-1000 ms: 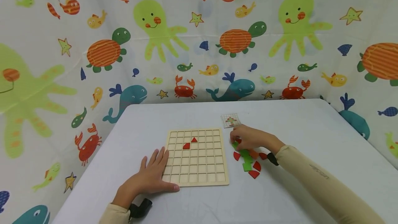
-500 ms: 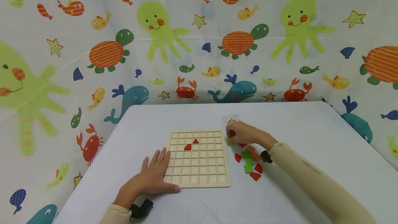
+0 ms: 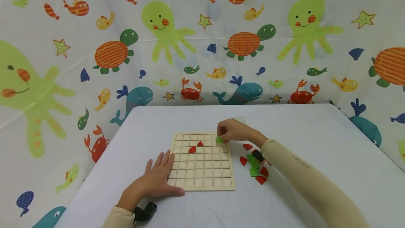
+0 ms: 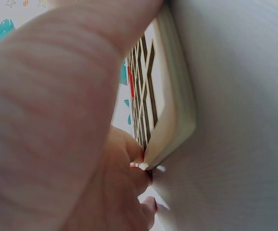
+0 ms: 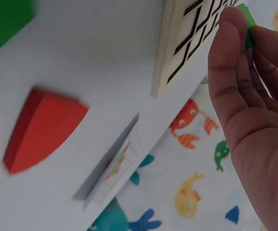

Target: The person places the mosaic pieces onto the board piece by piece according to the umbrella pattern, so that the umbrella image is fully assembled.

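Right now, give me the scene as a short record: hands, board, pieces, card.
left hand: fingers extended, at the left edge of the grid board
right hand: pinches a green piece at the board's far right corner; contact with board unclear
on board: red triangle, red curved piece
loose, right of board: red pieces, more green pieces
card: on table, partly hidden by right hand in head view

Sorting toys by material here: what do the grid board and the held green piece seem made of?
Grid board: probably wood, fairly matte, judging by its pale tan edge. Green piece: smooth-looking painted wood or plastic; its even colour leaves that open.
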